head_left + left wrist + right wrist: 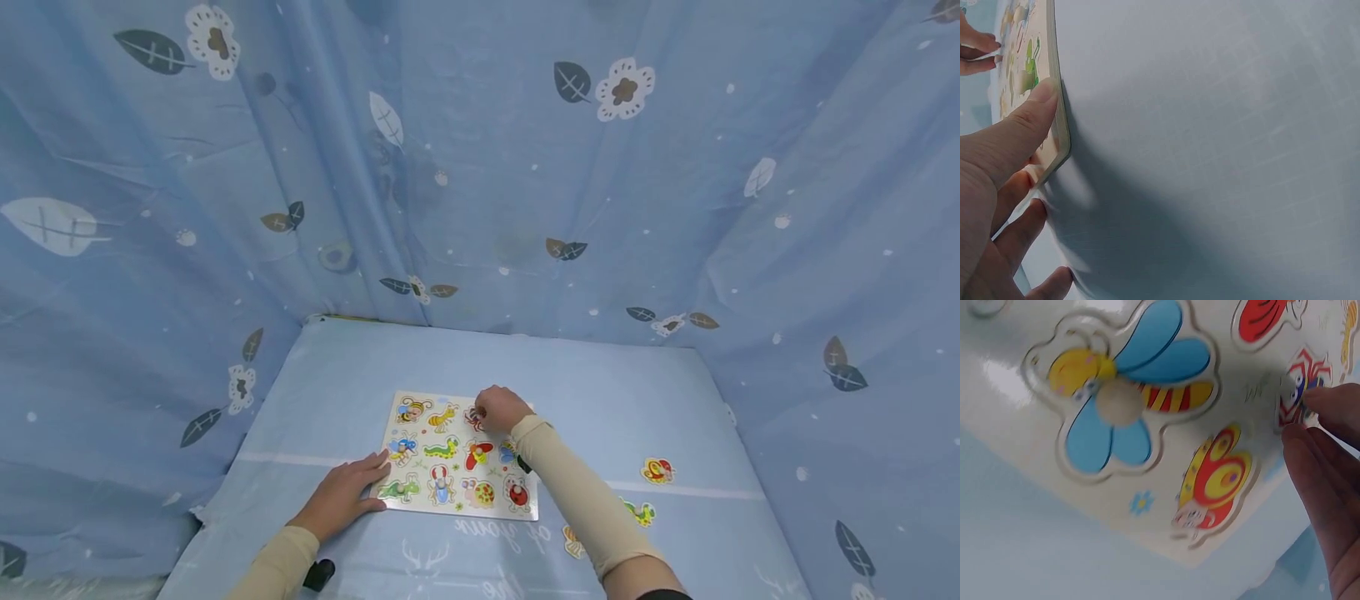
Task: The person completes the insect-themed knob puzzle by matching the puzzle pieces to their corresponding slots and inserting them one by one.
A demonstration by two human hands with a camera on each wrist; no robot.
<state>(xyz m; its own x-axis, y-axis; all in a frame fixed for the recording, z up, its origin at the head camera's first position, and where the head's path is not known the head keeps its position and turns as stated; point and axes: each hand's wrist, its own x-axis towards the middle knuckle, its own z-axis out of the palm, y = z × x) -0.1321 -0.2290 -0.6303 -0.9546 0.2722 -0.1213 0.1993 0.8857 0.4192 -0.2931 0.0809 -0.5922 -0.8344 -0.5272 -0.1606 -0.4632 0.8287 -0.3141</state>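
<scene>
A wooden knob puzzle board (pixel 420 508) with insect pictures lies flat on the table. My left hand (pixel 341 496) rests at its left edge, fingers spread; in the left wrist view the thumb (pixel 1038 106) presses on the board's rim near a corner. My right hand (pixel 502 408) is over the board's far right part, pinching the spider puzzle piece (pixel 1300 387) between thumb and fingertips. Its knob is hidden by the fingers. Close by are a blue-winged bee piece (pixel 1172 362) with a round knob and a red and yellow butterfly picture (pixel 1222 475) without a knob.
Loose pieces lie right of the board: a red and yellow butterfly (pixel 658 471), a green one (pixel 640 511) and a yellow one (pixel 573 542), the latter two partly behind the right forearm. A black object (pixel 319 575) is beside the left sleeve. Blue curtains (pixel 510 167) surround the table.
</scene>
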